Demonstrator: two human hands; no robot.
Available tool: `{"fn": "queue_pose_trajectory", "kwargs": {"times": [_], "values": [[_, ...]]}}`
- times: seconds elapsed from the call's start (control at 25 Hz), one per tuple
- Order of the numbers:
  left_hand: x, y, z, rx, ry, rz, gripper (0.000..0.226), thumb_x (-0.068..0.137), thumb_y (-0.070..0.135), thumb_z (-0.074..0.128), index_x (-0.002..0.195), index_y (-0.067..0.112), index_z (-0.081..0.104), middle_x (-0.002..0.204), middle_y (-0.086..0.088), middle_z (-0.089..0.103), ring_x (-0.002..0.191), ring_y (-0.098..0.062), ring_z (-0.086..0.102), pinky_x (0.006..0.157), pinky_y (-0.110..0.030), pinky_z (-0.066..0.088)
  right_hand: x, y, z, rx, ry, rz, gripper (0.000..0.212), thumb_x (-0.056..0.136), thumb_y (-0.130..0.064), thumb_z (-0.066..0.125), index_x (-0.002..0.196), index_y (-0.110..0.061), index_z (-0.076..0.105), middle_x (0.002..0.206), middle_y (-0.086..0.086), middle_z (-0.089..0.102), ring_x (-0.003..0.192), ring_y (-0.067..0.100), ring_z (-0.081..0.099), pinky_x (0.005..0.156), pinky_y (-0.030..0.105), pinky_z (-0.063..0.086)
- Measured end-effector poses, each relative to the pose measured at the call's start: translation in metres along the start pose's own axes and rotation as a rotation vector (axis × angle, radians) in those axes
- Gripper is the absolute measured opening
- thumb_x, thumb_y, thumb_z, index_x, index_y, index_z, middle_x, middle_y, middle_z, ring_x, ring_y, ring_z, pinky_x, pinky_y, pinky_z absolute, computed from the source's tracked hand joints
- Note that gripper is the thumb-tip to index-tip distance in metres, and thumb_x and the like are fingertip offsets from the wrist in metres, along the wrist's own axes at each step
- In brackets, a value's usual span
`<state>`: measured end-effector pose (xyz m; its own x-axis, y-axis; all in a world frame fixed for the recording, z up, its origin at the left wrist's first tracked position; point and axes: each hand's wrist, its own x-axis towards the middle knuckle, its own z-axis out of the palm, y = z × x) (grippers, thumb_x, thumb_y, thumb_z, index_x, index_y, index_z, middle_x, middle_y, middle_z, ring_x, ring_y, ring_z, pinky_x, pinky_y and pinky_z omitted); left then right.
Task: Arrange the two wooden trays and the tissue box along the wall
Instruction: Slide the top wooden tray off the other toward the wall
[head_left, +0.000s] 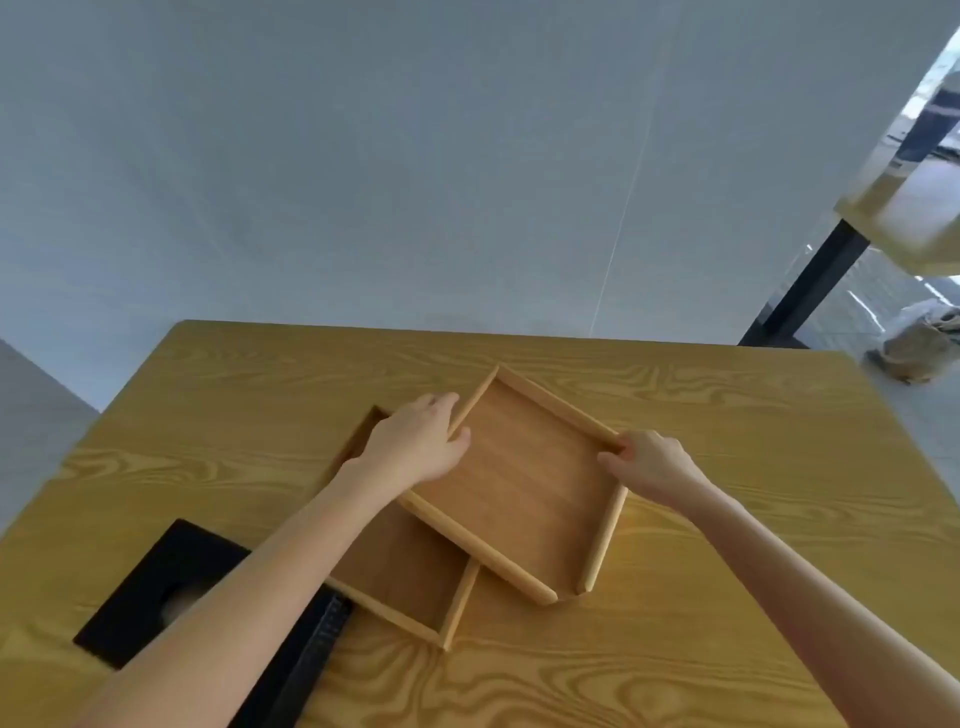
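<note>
Wooden surface: a yellow-grained table (727, 467) is seen from above, its far edge set against a pale grey wall (415, 156).
Upper tray: a shallow wooden tray (524, 483) is held near the middle of the table, turned at an angle to the wall, its near left part overlapping the second tray.
Lower tray: a second wooden tray (410, 571) lies beneath and to the left, also skewed; much of it is hidden by the upper tray and the left forearm.
Tissue box: a black tissue box (150, 587) is found at the near left of the table, just beside the lower tray, with a pale tissue showing in its top slot.
Left hand: the left hand (415, 447) is closed over the upper tray's left rail, fingers outside and the thumb laid inside.
Right hand: the right hand (649, 462) is pinched on the tray's right corner, fingers curled narrowly around the rail.
Done so far: nothing is yet placed along the wall; a bare strip of table is left between all three items and the far edge.
In hand: the upper tray appears to be the first item being moved.
Left to do: by this view, both trays and the tissue box must still be squared up and lined along the far edge.
</note>
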<state>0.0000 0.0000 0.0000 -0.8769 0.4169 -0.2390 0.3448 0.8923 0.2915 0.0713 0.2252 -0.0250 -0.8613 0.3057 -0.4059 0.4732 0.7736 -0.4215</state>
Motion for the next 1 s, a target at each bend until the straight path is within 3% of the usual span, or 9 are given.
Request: {"fn": "queue_pose_trajectory", "kwargs": {"times": [0.12, 0.24, 0.44, 0.6, 0.76, 1.0], "values": [[0.005, -0.001, 0.019, 0.046, -0.058, -0.051, 0.057, 0.094, 0.035, 0.037, 0.144, 0.014, 0.019, 0.149, -0.008, 0.031, 0.131, -0.027, 0.037, 0.096, -0.039, 0.044, 0.007, 0.017, 0.014, -0.034, -0.047, 0.084, 0.038, 0.090, -0.030, 0.049, 0.114, 0.000, 0.054, 0.114, 0.015, 0.060, 0.099, 0.032, 0.057, 0.080, 0.039, 0.049], [0.007, -0.003, 0.038, 0.057, -0.101, -0.113, 0.061, 0.094, 0.034, 0.037, 0.145, 0.011, 0.013, 0.152, -0.012, 0.023, 0.135, -0.030, 0.029, 0.101, -0.041, 0.040, 0.006, 0.028, 0.028, -0.024, -0.100, 0.202, 0.036, 0.091, -0.029, 0.048, 0.111, 0.001, 0.053, 0.085, 0.007, 0.054, 0.084, 0.026, 0.051, 0.070, 0.034, 0.042], [0.007, -0.008, 0.061, 0.003, -0.117, -0.169, 0.068, 0.095, 0.032, 0.037, 0.146, 0.005, 0.001, 0.157, -0.015, 0.006, 0.143, -0.030, 0.013, 0.112, -0.042, 0.029, 0.008, 0.043, 0.053, 0.051, -0.120, 0.287, 0.042, 0.089, -0.033, 0.049, 0.118, -0.003, 0.051, 0.097, 0.009, 0.058, 0.087, 0.026, 0.055, 0.069, 0.033, 0.045], [0.000, -0.014, 0.075, -0.022, -0.066, -0.154, 0.064, 0.096, 0.028, 0.036, 0.146, 0.004, 0.004, 0.156, -0.014, 0.009, 0.141, -0.030, 0.020, 0.111, -0.040, 0.030, 0.008, 0.043, 0.065, 0.131, -0.086, 0.291, 0.045, 0.086, -0.030, 0.052, 0.125, -0.008, 0.048, 0.107, 0.011, 0.066, 0.094, 0.027, 0.061, 0.069, 0.033, 0.048], [-0.004, -0.020, 0.084, -0.095, 0.018, -0.174, 0.059, 0.095, 0.020, 0.039, 0.145, 0.007, 0.011, 0.149, -0.015, 0.030, 0.134, -0.029, 0.033, 0.105, -0.037, 0.038, 0.007, 0.041, 0.071, 0.203, -0.028, 0.292, 0.051, 0.086, -0.026, 0.058, 0.130, -0.007, 0.041, 0.121, 0.013, 0.059, 0.105, 0.031, 0.058, 0.085, 0.043, 0.052], [-0.004, -0.024, 0.088, -0.170, 0.068, -0.253, 0.045, 0.094, 0.020, 0.045, 0.136, 0.008, 0.035, 0.128, -0.011, 0.052, 0.111, -0.024, 0.056, 0.082, -0.031, 0.049, 0.008, 0.046, 0.080, 0.304, 0.083, 0.257, 0.054, 0.086, -0.008, 0.052, 0.137, -0.009, 0.034, 0.129, 0.015, 0.056, 0.114, 0.034, 0.054, 0.087, 0.040, 0.046]]}}
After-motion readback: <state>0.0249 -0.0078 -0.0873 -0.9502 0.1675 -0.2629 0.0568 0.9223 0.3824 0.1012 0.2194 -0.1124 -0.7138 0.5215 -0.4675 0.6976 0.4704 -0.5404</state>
